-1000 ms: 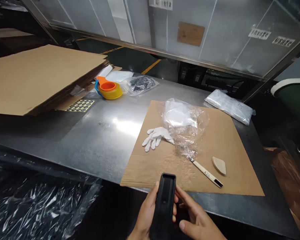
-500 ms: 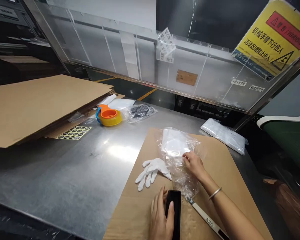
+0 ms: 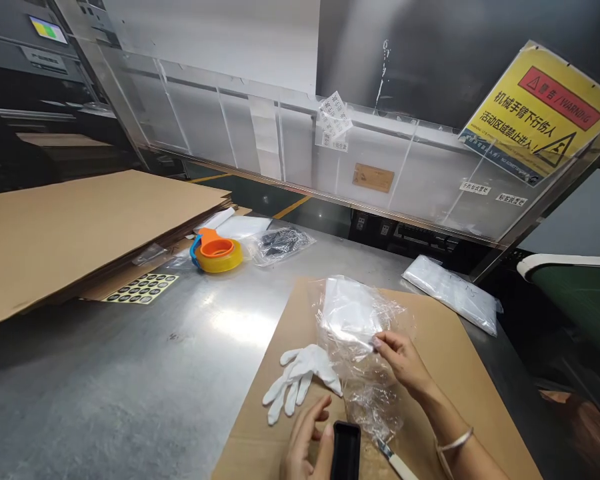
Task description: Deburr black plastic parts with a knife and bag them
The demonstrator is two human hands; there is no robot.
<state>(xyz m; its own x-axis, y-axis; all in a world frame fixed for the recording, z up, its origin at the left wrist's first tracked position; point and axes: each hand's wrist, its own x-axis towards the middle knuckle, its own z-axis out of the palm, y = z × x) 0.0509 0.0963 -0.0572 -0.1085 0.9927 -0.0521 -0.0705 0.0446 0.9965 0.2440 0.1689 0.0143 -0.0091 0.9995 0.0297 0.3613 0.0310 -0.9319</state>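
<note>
With the black hollow casing (image 3: 347, 448) bare and outside any bag at the cardboard sheet's (image 3: 453, 360) near side, the left hand (image 3: 305, 445) curves against it, grip unclear, while the right hand (image 3: 405, 363) pinches the clear plastic bags (image 3: 349, 313), none yet lifted away.

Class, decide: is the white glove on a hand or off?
Off: the white glove lies on the cardboard sheet, and the left hand and right hand are bare.
</note>
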